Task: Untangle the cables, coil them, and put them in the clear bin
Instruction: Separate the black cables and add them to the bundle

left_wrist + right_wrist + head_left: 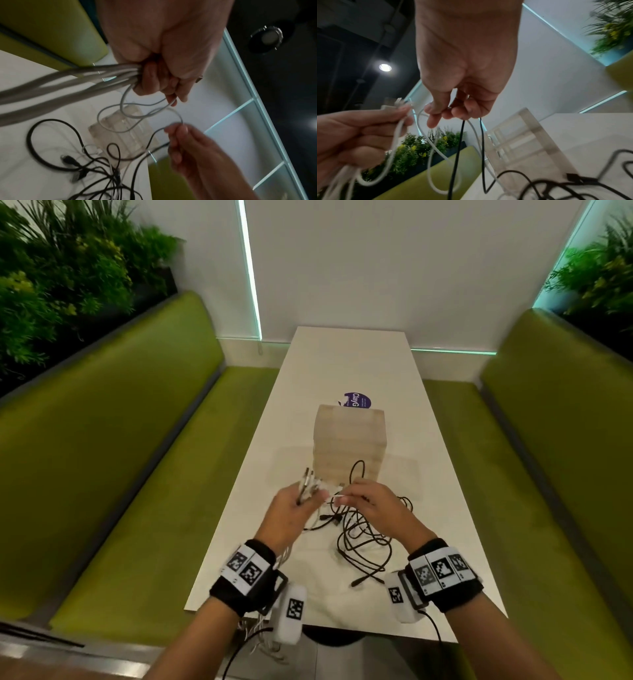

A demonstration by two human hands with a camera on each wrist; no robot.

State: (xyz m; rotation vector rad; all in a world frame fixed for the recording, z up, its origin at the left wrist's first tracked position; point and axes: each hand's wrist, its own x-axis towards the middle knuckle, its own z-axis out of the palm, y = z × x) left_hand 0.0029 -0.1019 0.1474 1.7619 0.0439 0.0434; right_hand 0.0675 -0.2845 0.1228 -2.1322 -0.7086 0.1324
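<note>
My left hand (303,499) is raised over the white table (445,525) and grips a bundle of white cables (102,75), whose plugs (307,478) stick up above the fingers. A loose white loop (130,116) hangs from that fist. Just to its right, my right hand (346,497) pinches a raised loop of black cable (461,142) together with a white strand. More black cable lies in a tangle (363,539) on the table under my hands. The clear bin (349,440) stands upright just beyond them, also seen in the wrist views as the clear bin (522,142).
Green padded benches (137,457) flank the narrow table on both sides. A purple round sticker (358,399) lies behind the bin. Planters (61,275) sit above the bench backs. The table's near edge (308,625) is just below my wrists.
</note>
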